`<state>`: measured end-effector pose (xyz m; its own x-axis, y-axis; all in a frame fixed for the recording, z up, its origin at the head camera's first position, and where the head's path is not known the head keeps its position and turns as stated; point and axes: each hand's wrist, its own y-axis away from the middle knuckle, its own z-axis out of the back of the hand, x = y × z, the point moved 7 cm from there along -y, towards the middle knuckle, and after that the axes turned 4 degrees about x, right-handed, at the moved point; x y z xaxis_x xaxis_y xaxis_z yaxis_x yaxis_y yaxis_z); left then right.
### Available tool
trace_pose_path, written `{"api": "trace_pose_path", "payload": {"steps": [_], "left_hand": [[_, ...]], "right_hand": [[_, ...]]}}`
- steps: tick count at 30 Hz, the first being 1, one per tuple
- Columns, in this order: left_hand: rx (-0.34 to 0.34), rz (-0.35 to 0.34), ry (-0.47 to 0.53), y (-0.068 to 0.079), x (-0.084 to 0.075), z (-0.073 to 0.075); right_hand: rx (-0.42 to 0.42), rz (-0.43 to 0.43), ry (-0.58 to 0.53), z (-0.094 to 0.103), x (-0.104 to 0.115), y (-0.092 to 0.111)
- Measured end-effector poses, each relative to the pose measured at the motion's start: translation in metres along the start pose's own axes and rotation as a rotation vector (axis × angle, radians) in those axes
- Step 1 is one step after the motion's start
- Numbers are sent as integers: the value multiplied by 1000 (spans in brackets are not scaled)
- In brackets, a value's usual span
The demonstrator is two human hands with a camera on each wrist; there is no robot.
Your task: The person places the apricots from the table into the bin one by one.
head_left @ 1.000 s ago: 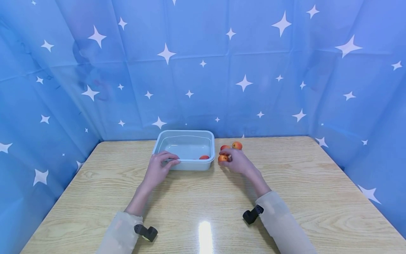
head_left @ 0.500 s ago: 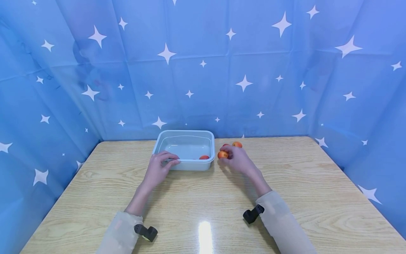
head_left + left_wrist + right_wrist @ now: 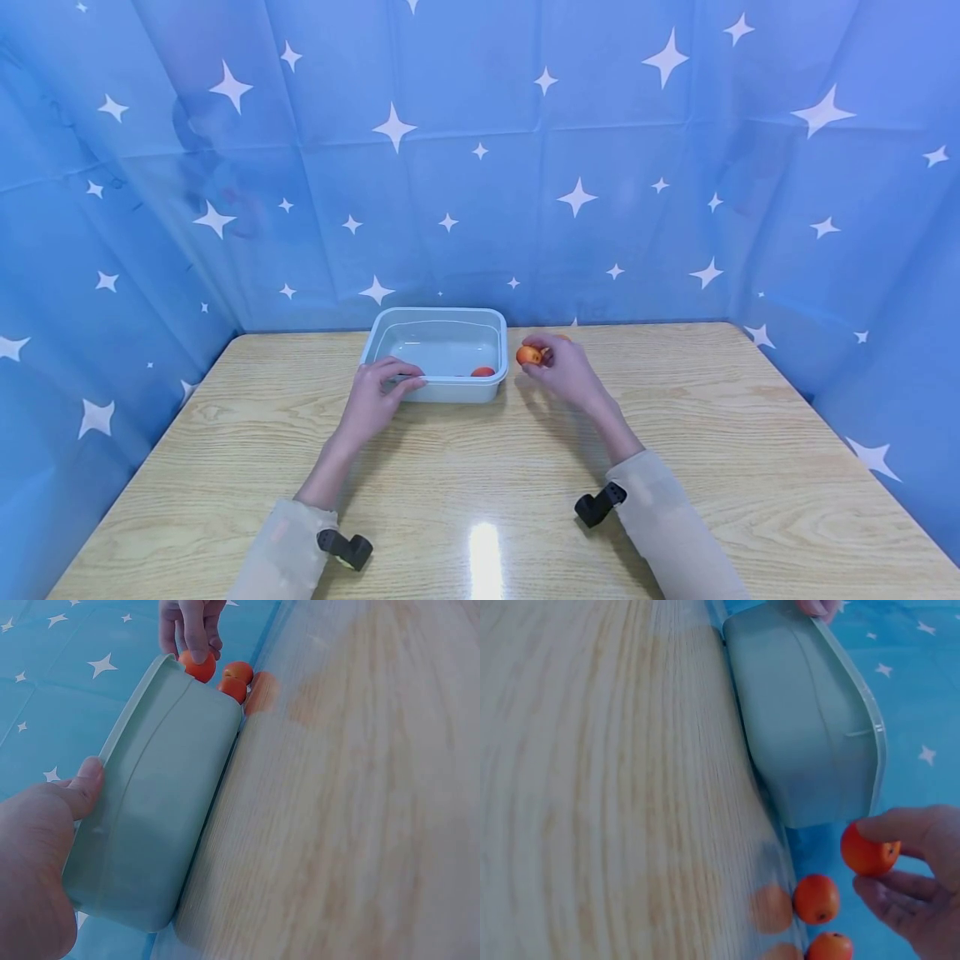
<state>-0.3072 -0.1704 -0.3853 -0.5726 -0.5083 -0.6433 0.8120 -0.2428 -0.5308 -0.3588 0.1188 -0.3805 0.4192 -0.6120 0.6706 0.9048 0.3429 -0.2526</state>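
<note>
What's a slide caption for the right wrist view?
Right hand holds a red-orange fruit near two others, beside a plastic tub.

A person wears pale grey sleeves, the left sleeve [image 3: 279, 554] faintly mottled with pink, the right sleeve [image 3: 671, 529] more even in tone. A small black wrist camera [image 3: 345, 550], rounded at one end and flecked yellow-green, marks the left; a similar black unit [image 3: 600, 505] marks the right. The fingers [image 3: 907, 823] are bare.
</note>
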Motion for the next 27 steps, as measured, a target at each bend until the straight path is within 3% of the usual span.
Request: {"api": "trace_pose_path", "payload": {"steps": [11,27], "left_hand": [[0,0,-6,-1,0,0],[-4,-18,13,0,0,0]], "right_hand": [[-106,-30,-65,10,11,2],[-128,41,-137,9,34,4]]}}
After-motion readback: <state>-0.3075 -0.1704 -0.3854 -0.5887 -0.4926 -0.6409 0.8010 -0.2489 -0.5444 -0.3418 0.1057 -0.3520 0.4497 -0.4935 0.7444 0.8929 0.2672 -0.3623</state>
